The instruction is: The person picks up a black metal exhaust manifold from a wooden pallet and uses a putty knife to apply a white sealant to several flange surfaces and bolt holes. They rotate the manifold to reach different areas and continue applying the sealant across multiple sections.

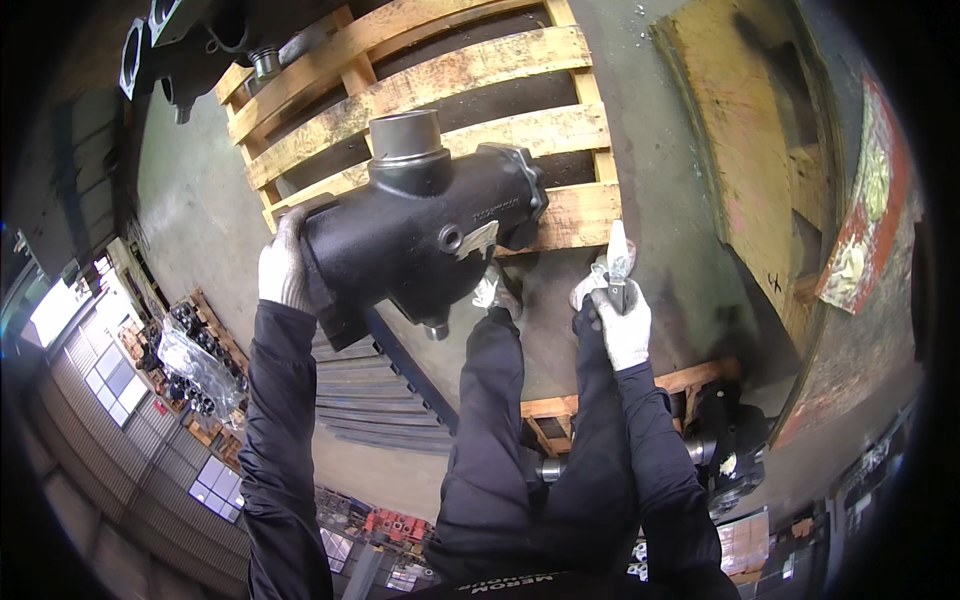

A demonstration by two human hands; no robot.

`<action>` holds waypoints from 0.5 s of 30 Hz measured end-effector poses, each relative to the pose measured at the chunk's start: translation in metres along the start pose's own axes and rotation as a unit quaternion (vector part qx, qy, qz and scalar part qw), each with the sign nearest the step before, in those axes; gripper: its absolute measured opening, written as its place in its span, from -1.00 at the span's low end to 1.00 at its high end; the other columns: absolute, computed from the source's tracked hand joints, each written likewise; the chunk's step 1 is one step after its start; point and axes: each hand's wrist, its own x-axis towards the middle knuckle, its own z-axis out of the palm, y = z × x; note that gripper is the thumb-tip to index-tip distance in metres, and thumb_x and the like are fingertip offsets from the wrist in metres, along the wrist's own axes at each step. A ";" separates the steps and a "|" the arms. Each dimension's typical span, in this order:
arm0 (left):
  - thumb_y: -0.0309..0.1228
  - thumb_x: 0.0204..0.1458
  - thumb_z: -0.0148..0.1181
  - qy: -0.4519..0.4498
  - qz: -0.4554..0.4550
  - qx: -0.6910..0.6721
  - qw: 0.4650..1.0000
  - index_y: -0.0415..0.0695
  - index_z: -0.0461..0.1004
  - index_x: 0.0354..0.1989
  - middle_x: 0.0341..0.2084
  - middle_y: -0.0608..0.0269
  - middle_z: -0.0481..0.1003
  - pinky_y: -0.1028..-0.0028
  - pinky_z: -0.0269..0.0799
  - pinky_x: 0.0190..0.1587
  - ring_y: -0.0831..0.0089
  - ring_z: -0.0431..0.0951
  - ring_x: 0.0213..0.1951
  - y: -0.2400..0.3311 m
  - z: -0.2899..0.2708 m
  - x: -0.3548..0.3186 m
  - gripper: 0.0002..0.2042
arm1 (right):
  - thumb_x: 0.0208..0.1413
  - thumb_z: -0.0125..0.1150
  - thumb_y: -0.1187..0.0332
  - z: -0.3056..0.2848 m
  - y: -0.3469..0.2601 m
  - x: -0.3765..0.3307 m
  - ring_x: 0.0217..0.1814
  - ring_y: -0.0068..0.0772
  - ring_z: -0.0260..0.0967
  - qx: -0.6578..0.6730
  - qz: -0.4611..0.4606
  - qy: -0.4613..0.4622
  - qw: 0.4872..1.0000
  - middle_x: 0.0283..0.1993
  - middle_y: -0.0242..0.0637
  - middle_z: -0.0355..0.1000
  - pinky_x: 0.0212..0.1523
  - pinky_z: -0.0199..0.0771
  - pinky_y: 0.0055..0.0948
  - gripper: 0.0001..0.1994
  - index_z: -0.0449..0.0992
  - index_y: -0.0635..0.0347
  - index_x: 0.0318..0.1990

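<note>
A large black cast-metal valve body (390,235) fills the middle of the view, its bare-metal neck (405,135) pointing up and away. My gloved left hand (284,264) grips the flange at its left end. A pale, filler-like patch (479,241) shows on the casting, beside a round threaded port (451,237). To the right of the casting and apart from it, my gloved right hand (626,328) is closed around the handle of a putty knife (619,258). The knife's blade points away from me and looks smeared with pale paste.
A wooden pallet (500,70) lies beyond the casting. At the right, a red-edged board (862,215) carries cream-coloured paste. Dark metal bars (375,395) are stacked at lower left. More black castings (735,440) stand behind my right arm and at top left.
</note>
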 end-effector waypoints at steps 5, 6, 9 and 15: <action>-0.07 0.17 0.25 -0.008 0.194 0.141 0.971 -0.36 0.51 -0.03 -0.24 0.05 0.57 0.31 0.56 -0.17 0.26 0.62 -0.27 -0.028 -0.012 -0.009 -0.50 | 0.19 0.29 0.52 0.001 -0.019 -0.008 -0.51 -0.68 0.39 0.031 0.031 0.004 0.999 -0.41 -0.44 0.48 -0.54 0.34 -0.63 -0.84 0.50 0.26 -0.09; -0.07 0.17 0.24 -0.002 0.220 0.166 0.961 -0.37 0.52 -0.03 -0.24 0.07 0.57 0.32 0.55 -0.15 0.27 0.61 -0.27 -0.031 -0.011 -0.016 -0.50 | 0.17 0.31 0.51 0.001 -0.023 -0.010 -0.51 -0.69 0.35 0.039 0.038 0.009 0.998 -0.41 -0.45 0.46 -0.54 0.32 -0.61 -0.83 0.50 0.25 -0.10; -0.19 0.26 0.15 0.014 0.369 0.372 0.852 -0.39 0.52 -0.05 -0.25 0.04 0.60 0.36 0.52 -0.10 0.29 0.62 -0.23 -0.028 -0.002 -0.041 -0.60 | 0.15 0.34 0.51 0.002 -0.030 -0.011 -0.50 -0.70 0.33 0.062 0.057 0.017 0.996 -0.40 -0.45 0.45 -0.53 0.32 -0.60 -0.81 0.50 0.25 -0.10; -0.25 0.29 0.13 0.045 0.140 0.180 0.973 -0.43 0.54 -0.05 -0.28 0.16 0.60 0.43 0.42 -0.10 0.46 0.49 -0.23 -0.047 0.007 -0.095 -0.62 | 0.13 0.32 0.55 -0.004 -0.037 -0.010 -0.42 -0.68 0.42 0.033 -0.026 0.030 0.999 -0.30 -0.39 0.51 -0.46 0.43 -0.62 -0.74 0.51 0.30 -0.02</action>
